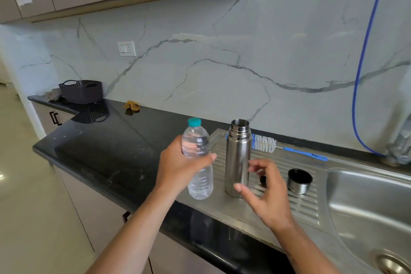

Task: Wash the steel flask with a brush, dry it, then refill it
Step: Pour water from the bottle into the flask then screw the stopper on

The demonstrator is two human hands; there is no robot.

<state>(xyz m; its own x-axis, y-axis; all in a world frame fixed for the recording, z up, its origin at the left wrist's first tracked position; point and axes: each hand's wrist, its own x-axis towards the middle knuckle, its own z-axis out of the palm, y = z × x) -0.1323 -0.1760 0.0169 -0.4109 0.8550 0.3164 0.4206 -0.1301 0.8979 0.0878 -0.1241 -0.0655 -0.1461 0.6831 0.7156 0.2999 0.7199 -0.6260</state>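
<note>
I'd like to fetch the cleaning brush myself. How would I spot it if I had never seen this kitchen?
Find the steel sink and its ribbed draining board on the left. Along the board's back edge, behind the upright open steel flask, lies the brush. It alone is long and thin, with white bristles and a blue handle.

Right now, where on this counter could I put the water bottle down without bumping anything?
The black counter left of the left hand is bare up to the dark basket and yellow cloth. The drainboard is crowded: steel flask, flask cap and brush, with the right hand beside the flask.
</note>
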